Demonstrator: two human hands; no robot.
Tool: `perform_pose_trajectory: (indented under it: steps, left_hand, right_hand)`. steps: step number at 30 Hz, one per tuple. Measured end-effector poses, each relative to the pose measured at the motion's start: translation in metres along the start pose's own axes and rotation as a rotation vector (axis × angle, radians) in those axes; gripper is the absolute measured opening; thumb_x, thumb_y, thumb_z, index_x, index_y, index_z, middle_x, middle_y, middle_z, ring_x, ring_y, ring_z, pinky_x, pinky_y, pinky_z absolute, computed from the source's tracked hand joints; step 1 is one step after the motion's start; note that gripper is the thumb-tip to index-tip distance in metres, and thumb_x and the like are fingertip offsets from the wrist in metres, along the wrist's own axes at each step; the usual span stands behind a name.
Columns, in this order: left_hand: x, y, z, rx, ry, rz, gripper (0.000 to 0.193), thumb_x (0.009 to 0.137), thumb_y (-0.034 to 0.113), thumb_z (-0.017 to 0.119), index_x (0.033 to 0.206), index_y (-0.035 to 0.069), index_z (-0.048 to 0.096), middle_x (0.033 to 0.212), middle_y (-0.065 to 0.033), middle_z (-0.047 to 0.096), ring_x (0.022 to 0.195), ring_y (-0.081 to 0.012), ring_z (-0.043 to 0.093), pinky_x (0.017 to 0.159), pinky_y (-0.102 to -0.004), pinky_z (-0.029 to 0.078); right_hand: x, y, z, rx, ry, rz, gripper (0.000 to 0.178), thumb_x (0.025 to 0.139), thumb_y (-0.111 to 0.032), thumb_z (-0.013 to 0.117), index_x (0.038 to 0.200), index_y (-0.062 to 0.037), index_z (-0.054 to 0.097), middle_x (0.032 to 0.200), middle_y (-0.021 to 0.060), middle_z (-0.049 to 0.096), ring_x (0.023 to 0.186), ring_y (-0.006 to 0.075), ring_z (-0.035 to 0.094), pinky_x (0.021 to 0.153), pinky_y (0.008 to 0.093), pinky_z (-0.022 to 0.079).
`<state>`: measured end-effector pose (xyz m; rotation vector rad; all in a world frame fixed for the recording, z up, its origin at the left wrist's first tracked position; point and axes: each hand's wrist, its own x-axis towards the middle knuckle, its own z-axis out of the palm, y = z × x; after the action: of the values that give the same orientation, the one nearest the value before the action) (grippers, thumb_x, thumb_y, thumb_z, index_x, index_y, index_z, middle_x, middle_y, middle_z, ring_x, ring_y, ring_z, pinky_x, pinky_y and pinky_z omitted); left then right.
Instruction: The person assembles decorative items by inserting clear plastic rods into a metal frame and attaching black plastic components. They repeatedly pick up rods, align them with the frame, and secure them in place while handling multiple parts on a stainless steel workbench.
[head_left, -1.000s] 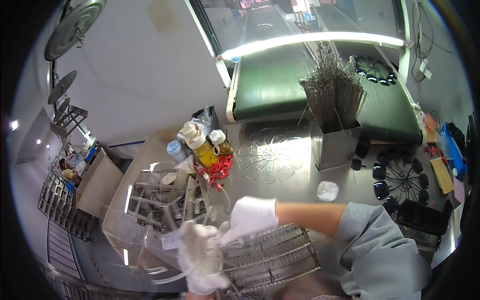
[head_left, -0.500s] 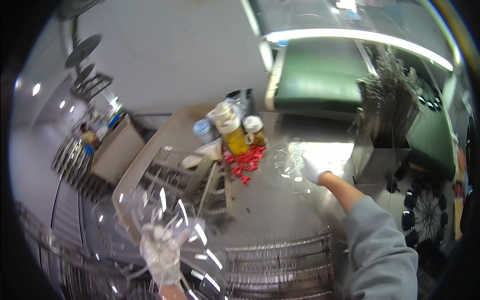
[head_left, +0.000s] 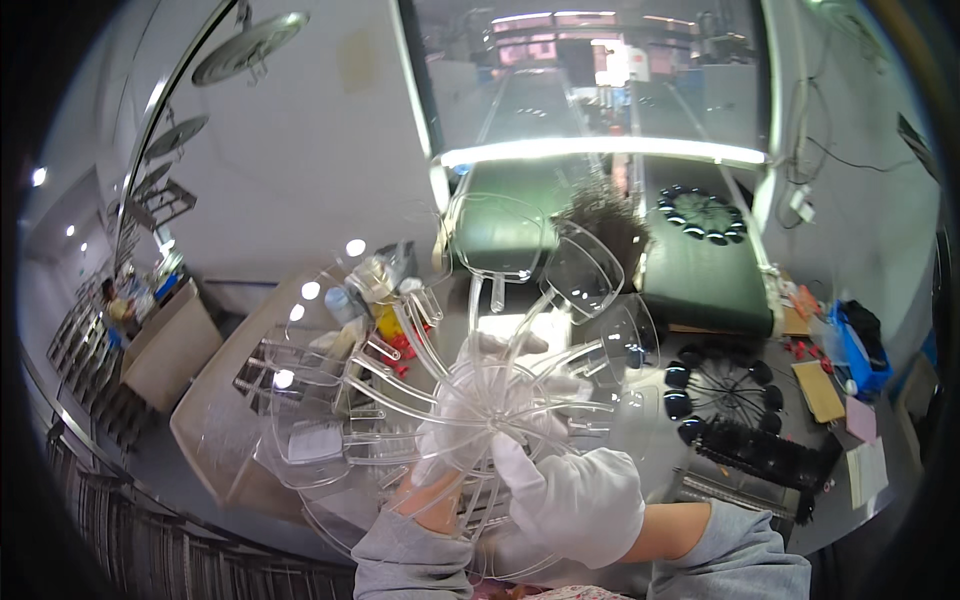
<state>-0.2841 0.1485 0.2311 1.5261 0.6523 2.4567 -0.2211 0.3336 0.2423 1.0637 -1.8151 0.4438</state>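
A clear plastic tree of moulded lenses [head_left: 500, 245], its arms spreading like spokes from a central hub, is held up in front of me. My left hand [head_left: 455, 410], in a white glove, is closed around the arms behind the hub and shows partly through the clear plastic. My right hand [head_left: 580, 505], gloved too, has its fingers against the hub from the near side, thumb and fingers closing on it. Overlapping transparent arms hide some fingertips.
Dark lens trees lie on the right green conveyor belt [head_left: 710, 280] and on the table's right side. Nearby are a black bristly strip [head_left: 765, 455], yellow pads [head_left: 818, 390] and a blue bin [head_left: 862, 345]. A beige-rimmed tray [head_left: 200, 415] and a yellow bottle [head_left: 388, 322] stand left.
My left hand has brought the clear lens tree from the lower left to the middle. My right hand has come back from the tabletop to its hub. The view has swung right.
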Motion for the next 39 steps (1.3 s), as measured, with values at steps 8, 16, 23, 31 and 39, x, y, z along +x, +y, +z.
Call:
perform_pose_trajectory:
  steps: [8,16,23,31,39]
  left_hand:
    - [0.037,-0.057,0.031,-0.032,-0.154,-0.125,0.129,0.054,0.028,0.104,0.156,0.003,0.028,0.15,-0.0332,0.037,0.138,-0.0565,0.041,0.102,-0.0694,0.051]
    - [0.047,-0.088,0.047,-0.097,-0.009,-0.276,0.104,0.06,0.042,0.1,0.141,0.01,0.044,0.15,-0.0216,0.04,0.137,-0.0435,0.047,0.104,-0.0606,0.053]
    - [0.08,-0.074,0.04,-0.082,0.24,-0.435,0.066,0.088,0.031,0.081,0.139,0.011,0.045,0.121,-0.0078,0.059,0.111,-0.0257,0.065,0.086,-0.0392,0.059]
    - [0.056,-0.08,0.076,0.327,0.278,-0.809,0.066,0.084,0.023,0.085,0.138,0.008,0.05,0.117,-0.0051,0.058,0.101,-0.0163,0.061,0.083,-0.0341,0.053]
    - [0.048,-0.051,0.082,1.361,0.914,-0.515,0.078,0.07,0.031,0.094,0.126,0.0,0.051,0.113,-0.013,0.067,0.101,-0.0175,0.065,0.089,-0.0321,0.055]
  right_hand:
    - [-0.033,0.01,-0.054,0.062,-0.028,0.089,0.067,0.067,-0.018,0.071,0.132,-0.0031,0.063,0.054,-0.0018,0.045,0.041,0.0185,0.05,0.041,0.0343,0.038]
    - [-0.041,0.012,-0.074,0.019,-0.069,0.195,0.051,0.074,-0.012,0.069,0.123,0.0028,0.065,0.052,0.0023,0.051,0.041,0.0218,0.055,0.043,0.0354,0.044]
    - [0.0,0.081,-0.163,0.12,0.062,0.044,0.05,0.077,0.007,0.072,0.126,0.0021,0.063,0.077,0.0093,0.063,0.063,0.021,0.059,0.061,0.0333,0.047]
    - [0.116,0.103,-0.13,0.22,-0.056,-0.489,0.038,0.083,-0.027,0.077,0.108,-0.0026,0.062,0.099,0.0124,0.062,0.08,0.0286,0.06,0.069,0.0409,0.052]
    - [0.081,0.087,-0.112,-0.43,-0.28,-0.207,0.029,0.08,-0.024,0.076,0.097,-0.0073,0.06,0.089,0.0109,0.06,0.08,0.0224,0.063,0.07,0.0381,0.052]
